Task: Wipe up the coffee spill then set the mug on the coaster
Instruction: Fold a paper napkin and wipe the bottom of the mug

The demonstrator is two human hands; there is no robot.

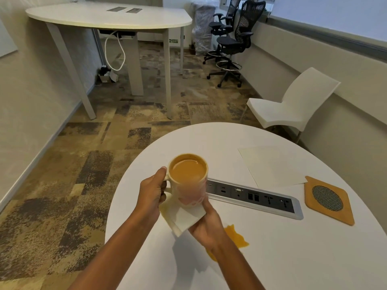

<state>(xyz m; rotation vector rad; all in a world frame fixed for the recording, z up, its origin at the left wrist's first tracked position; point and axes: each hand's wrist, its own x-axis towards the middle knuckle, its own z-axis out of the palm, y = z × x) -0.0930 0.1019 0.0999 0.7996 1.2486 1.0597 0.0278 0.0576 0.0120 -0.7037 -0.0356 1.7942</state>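
Right hand [206, 225] holds napkin [184, 216] under mug [188, 193]; left hand [152, 193] clenched on handle [165, 178]. Mug brimful, so slight tilt could add to spill [236, 237] just beside right wrist.

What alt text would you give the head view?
A left hand holds a full coffee mug by its handle above a white table; the right hand holds a folded napkin under it. Coffee spill lies by the right forearm, and a coaster sits to the right past a socket panel.
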